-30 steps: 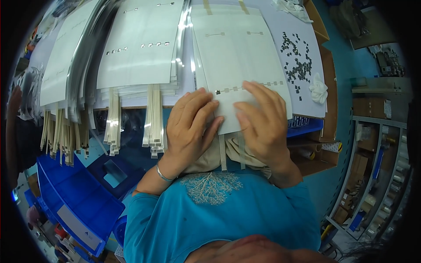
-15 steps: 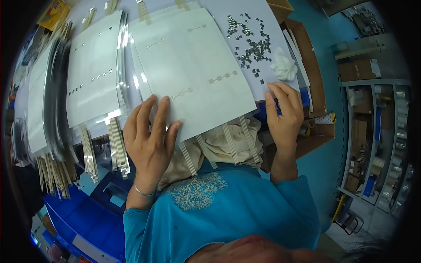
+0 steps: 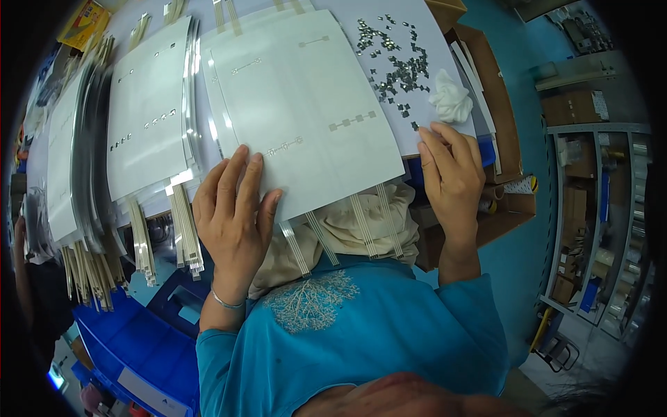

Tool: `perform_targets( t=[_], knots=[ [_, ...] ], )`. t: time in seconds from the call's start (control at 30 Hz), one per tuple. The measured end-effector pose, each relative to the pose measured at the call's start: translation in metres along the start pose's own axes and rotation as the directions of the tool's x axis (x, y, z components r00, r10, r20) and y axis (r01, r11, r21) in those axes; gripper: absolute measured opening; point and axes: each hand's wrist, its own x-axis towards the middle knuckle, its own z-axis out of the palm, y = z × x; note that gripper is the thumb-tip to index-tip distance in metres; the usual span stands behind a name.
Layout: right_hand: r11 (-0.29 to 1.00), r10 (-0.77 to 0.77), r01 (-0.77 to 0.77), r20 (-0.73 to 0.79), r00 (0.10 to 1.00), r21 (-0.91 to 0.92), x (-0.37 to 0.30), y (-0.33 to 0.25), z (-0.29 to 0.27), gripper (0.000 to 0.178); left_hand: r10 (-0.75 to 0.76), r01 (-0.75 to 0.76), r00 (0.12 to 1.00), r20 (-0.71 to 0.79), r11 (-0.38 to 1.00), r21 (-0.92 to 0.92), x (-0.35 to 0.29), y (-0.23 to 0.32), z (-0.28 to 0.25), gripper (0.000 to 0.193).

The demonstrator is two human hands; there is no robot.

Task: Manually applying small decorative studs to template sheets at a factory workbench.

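"White, thin, rectangular sheet (image 3: 313, 90) with small printed square pads: where does it lie?"

"It lies flat and a little turned on the pale table (image 3: 410, 10), in front of the person. Narrow, ribbon-like, pale strips (image 3: 323, 240) hang from its near edge, over a beige, wrinkled cloth (image 3: 340, 219)."

"And what do the hands do?"

"They are well apart. The bare left hand (image 3: 233, 212) rests with spread fingers on the left near corner of the sheet. The bare right hand (image 3: 455, 170) is beyond the right edge of the sheet, its fingers bent, near the lowest of the small, dark, shiny pieces (image 3: 403, 73). Whether the fingertips already pinch one, I cannot tell; the pieces are too tiny in this view."

"What is around them?"

"Just beyond the right fingertips there is a white, crumpled, soft bundle (image 3: 450, 99), and to its right a brown cardboard box (image 3: 497, 118). To the left of the sheet stands a stack of similar white sheets (image 3: 149, 104) with bundled strips (image 3: 184, 226) hanging down. Lower, at the left, is a blue plastic bin (image 3: 149, 347)."
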Motion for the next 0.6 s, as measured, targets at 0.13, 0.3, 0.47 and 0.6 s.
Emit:
perform_targets(
  t=[0.13, 0.3, 0.47, 0.6],
  knots=[
    [1.0, 0.017, -0.017, 0.021, 1.0, 0.026, -0.001, 0.003, 0.001, 0.018, 0.027, -0.028, 0.999, 0.034, 0.999, 0.032, 0.0, -0.001, -0.003, 0.056],
    [0.998, 0.033, -0.033, 0.005, 0.999, 0.047, -0.003, 0.002, 0.003, 0.021, -0.022, 0.023, 0.999, 0.028, 0.999, -0.036, -0.001, 0.002, 0.001, 0.056],
    [0.995, 0.032, -0.034, 0.025, 0.999, 0.09, -0.002, 0.008, 0.005, 0.022, -0.054, 0.053, 0.998, -0.01, 0.994, -0.098, -0.002, 0.0, 0.004, 0.057],
    [0.971, 0.13, -0.123, -0.02, 0.991, 0.204, -0.005, 0.011, 0.006, 0.021, -0.052, 0.052, 0.999, -0.005, 0.995, -0.086, -0.002, 0.0, 0.006, 0.058]
  ],
)
